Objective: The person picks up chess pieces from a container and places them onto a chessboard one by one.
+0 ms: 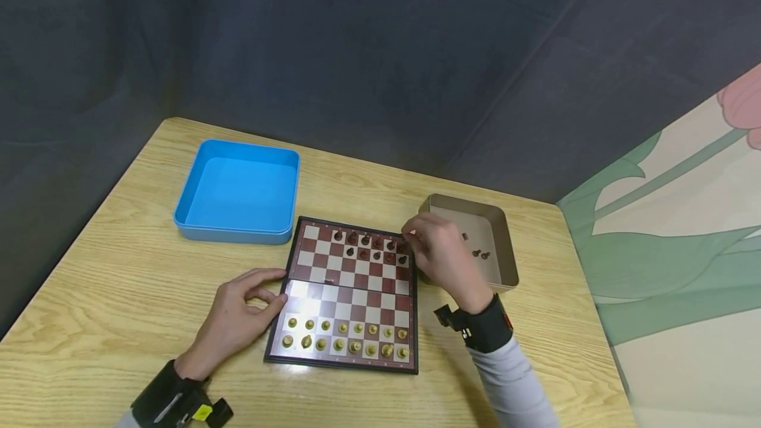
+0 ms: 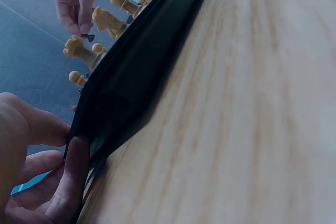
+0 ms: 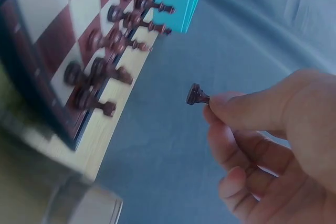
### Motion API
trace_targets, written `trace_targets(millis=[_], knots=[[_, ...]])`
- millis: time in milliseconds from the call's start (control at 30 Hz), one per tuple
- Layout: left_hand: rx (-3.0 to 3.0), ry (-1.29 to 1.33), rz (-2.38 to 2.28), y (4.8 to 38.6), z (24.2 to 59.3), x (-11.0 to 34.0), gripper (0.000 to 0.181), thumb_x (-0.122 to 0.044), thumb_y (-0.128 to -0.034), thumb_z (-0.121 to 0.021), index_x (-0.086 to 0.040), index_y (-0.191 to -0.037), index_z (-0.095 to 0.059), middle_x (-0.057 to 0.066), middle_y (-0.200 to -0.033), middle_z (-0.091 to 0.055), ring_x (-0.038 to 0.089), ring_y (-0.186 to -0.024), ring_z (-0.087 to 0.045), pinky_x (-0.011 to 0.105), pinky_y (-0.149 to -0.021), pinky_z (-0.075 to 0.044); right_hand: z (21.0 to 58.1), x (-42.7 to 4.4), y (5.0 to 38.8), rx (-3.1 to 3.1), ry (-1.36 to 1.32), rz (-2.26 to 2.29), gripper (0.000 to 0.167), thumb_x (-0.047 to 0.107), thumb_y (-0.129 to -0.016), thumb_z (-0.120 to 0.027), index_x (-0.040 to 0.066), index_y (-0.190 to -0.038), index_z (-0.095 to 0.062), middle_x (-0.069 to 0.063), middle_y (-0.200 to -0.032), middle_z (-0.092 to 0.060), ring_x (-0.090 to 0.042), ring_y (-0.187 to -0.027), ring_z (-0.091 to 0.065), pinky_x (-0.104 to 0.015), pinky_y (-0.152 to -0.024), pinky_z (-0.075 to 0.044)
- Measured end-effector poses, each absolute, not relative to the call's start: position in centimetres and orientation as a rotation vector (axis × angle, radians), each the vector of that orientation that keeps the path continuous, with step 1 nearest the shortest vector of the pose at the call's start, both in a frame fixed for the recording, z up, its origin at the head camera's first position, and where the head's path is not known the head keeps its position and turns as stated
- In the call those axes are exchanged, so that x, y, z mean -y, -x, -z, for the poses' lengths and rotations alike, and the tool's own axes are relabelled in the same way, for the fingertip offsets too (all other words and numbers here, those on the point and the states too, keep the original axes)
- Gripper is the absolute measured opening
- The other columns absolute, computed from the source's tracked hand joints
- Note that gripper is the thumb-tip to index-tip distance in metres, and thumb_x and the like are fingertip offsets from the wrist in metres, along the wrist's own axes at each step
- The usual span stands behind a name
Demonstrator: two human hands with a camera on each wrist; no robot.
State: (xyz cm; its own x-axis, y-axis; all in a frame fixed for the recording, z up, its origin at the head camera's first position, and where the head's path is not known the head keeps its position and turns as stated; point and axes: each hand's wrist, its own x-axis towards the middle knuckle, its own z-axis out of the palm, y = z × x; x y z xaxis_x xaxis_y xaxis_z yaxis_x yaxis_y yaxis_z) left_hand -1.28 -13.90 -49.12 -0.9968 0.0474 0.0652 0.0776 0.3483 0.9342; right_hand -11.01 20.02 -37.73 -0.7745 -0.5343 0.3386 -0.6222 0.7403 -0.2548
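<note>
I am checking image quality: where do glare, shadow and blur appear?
Head view: glare on the chessboard, lower left; shadow on the table beside the right sleeve. Left wrist view: table hazy toward the right. Right wrist view: box blurred, lower left.

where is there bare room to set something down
Free: the table between the blue box and left hand; the strip behind the chessboard between blue box and tan box; inside the blue box. Crowded: around the right hand, between tan box and chessboard.

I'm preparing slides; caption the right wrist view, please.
Right-hand fingers pinch a dark chess piece near the chessboard.
</note>
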Motion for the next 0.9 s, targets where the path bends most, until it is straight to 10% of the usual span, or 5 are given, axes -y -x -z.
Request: trace_targets(millis=[900], knots=[[2.557,0.133,1.757,1.3,49.1,13.9,0.042,-0.006,-0.0933,-0.082,-0.007,-0.134,-0.072,0.004,-0.095,-0.078,0.006,-0.071,-0.074,0.023,-0.062,-0.06,39.3,-13.5,11.7,2.637,-1.148,-0.463,0.014,-0.001,-0.096,-0.075,0.008,-0.105,-0.081,-0.002,-0.107,-0.078,-0.019,-0.098,-0.072,-0.039,-0.09,-0.061]])
